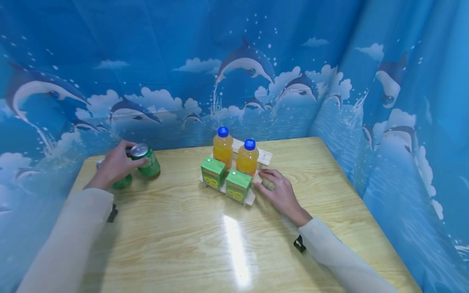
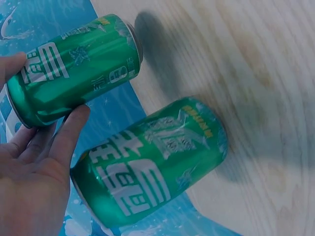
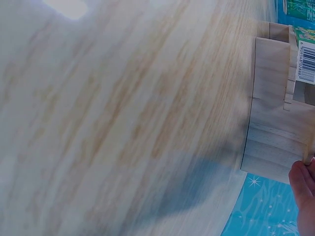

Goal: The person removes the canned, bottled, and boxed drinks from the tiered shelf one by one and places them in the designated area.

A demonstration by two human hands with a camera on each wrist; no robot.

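Note:
At the left of the table, my left hand (image 1: 117, 165) grips a green drink can (image 1: 149, 166) between thumb and fingers; the left wrist view shows this can (image 2: 81, 69) close up. Beside it stands a second green can (image 2: 157, 164), partly hidden behind the hand in the head view. My right hand (image 1: 282, 195) holds the right side of a stepped wooden rack (image 1: 265, 156), its fingertips at the side panel's edge. On the rack are two orange drink bottles (image 1: 248, 160) with blue caps, and in front of them two green cartons (image 1: 238, 187).
The wood-grain table (image 1: 183, 244) carries a bright light reflection near its front. A blue curtain (image 1: 165, 49) with dolphins hangs close behind the table's back edge and along its sides. A barcode (image 3: 307, 61) shows on a carton in the right wrist view.

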